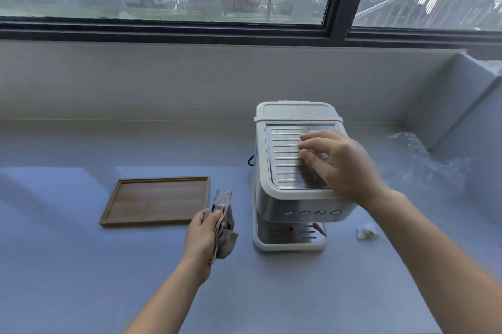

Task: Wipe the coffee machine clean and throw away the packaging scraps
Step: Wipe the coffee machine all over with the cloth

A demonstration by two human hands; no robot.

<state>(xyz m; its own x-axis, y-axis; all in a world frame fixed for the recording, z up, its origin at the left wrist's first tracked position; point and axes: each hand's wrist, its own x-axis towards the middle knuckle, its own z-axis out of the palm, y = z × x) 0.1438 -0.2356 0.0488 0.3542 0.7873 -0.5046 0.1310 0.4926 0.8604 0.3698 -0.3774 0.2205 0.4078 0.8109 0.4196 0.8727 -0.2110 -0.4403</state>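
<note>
A white and steel coffee machine (274,197) stands on the grey counter, right of centre. My right hand (342,165) hovers over its ribbed metal top. The thumb and fingertips are drawn together on the plate, apparently pinching a pale translucent scrap (323,133) that is hard to make out. My left hand (201,238) grips a bunched grey cloth (225,227) just left of the machine's base, off the machine. A crumpled white packaging scrap (366,233) lies on the counter to the right of the machine.
A shallow wooden tray (154,200) lies on the counter left of the cloth. Clear bubble-wrap-like plastic (415,154) is heaped at the right, near a raised grey ledge. A low wall and a window run behind the counter (81,265).
</note>
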